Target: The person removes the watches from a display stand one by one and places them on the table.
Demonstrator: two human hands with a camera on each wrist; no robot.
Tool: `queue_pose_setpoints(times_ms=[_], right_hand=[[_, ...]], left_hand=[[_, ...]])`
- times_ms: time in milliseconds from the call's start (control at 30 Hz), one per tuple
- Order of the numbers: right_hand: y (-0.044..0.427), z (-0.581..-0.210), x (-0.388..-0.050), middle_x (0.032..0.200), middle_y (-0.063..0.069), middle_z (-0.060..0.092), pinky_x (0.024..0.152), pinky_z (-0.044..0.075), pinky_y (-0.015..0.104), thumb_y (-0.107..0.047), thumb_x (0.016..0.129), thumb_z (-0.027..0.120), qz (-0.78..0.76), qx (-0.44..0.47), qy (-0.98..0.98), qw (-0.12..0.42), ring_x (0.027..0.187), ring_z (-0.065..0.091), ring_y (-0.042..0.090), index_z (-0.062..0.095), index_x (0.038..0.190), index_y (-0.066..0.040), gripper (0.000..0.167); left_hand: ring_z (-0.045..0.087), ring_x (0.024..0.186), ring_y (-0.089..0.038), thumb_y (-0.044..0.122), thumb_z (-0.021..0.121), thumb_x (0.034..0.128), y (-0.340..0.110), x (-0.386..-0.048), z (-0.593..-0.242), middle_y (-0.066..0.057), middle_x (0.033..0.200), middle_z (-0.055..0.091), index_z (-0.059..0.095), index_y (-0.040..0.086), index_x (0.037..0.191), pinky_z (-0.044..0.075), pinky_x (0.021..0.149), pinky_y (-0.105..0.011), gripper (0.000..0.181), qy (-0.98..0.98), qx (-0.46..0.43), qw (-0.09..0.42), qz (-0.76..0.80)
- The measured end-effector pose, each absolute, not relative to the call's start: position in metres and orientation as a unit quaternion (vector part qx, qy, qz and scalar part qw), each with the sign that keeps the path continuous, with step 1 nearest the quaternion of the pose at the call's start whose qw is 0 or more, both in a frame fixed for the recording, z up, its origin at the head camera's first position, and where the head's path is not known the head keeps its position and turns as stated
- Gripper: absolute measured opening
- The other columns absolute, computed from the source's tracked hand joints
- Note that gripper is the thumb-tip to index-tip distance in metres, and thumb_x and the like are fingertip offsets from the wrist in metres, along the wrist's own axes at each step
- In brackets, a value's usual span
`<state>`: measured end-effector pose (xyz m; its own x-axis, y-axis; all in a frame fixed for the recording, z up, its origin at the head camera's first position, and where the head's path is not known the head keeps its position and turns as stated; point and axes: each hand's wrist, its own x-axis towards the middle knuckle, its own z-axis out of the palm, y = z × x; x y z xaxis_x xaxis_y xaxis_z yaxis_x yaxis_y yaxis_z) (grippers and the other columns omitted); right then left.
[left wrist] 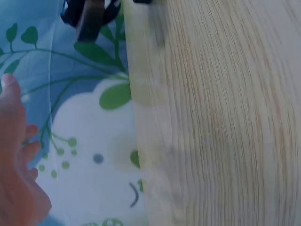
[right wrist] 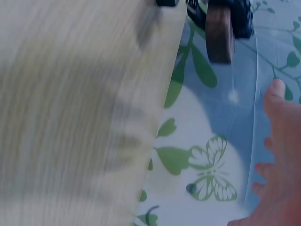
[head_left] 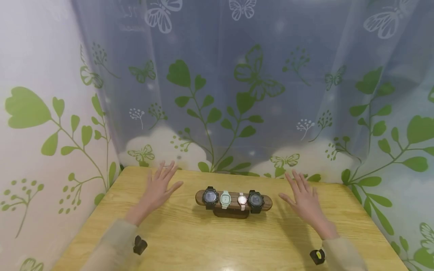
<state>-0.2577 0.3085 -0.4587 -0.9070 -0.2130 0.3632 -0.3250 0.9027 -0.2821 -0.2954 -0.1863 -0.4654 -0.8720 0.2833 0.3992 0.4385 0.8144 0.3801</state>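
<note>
A dark wooden watch stand (head_left: 231,214) holds a black watch (head_left: 210,196) at its left end, a mint-green watch (head_left: 225,200), a small pink watch (head_left: 242,200) and another black watch (head_left: 255,200) at its right end. To the left of the stand, my left hand (head_left: 158,190) is held with fingers spread, touching none of the watches. My right hand (head_left: 306,201) is on the other side, fingers also spread and holding nothing. Each wrist view shows part of a hand, left (left wrist: 16,160) and right (right wrist: 284,155), with the stand's end (left wrist: 91,21) (right wrist: 219,35) at the top.
The stand is on a light wooden table (head_left: 190,244). Behind the table and along both its sides hangs a curtain (head_left: 217,49) printed with leaves and butterflies. Small dark devices (head_left: 139,245) (head_left: 317,256) are by both sleeves.
</note>
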Motion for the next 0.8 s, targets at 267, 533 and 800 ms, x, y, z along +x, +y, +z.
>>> queue_pose_setpoints(times_ms=[267, 533, 800], right_hand=[[0.283, -0.464, -0.244, 0.164, 0.016, 0.029, 0.113, 0.021, 0.074, -0.031, 0.099, 0.066, 0.143, 0.176, -0.957, 0.179, 0.150, 0.025, 0.042, 0.030, 0.160, -0.010, 0.074], [0.269, -0.484, -0.230, 0.165, 0.012, 0.030, 0.115, 0.024, 0.072, -0.046, 0.097, 0.064, 0.095, 0.211, -0.953, 0.195, 0.149, 0.029, 0.039, 0.032, 0.159, -0.008, 0.079], [0.265, -0.499, -0.223, 0.169, 0.003, 0.020, 0.114, 0.021, 0.073, -0.040, 0.092, 0.071, 0.092, 0.226, -0.952, 0.186, 0.153, 0.022, 0.034, 0.024, 0.162, -0.014, 0.088]], left_hand=[[0.031, 0.148, -0.044, 0.027, 0.059, 0.1032, -0.155, -0.289, -0.460, -0.017, 0.153, 0.048, 0.051, 0.003, 0.148, 0.020, 0.117, -0.070, 0.051, -0.885, -0.267, 0.211, -0.317], [0.037, 0.145, -0.043, 0.029, 0.066, 0.0989, -0.131, -0.285, -0.467, -0.014, 0.149, 0.054, 0.052, 0.005, 0.147, 0.028, 0.113, -0.071, 0.055, -0.875, -0.315, 0.185, -0.318], [0.038, 0.144, -0.042, 0.034, 0.072, 0.0945, -0.116, -0.284, -0.483, -0.013, 0.150, 0.053, 0.051, 0.006, 0.148, 0.029, 0.114, -0.068, 0.064, -0.883, -0.326, 0.139, -0.308]])
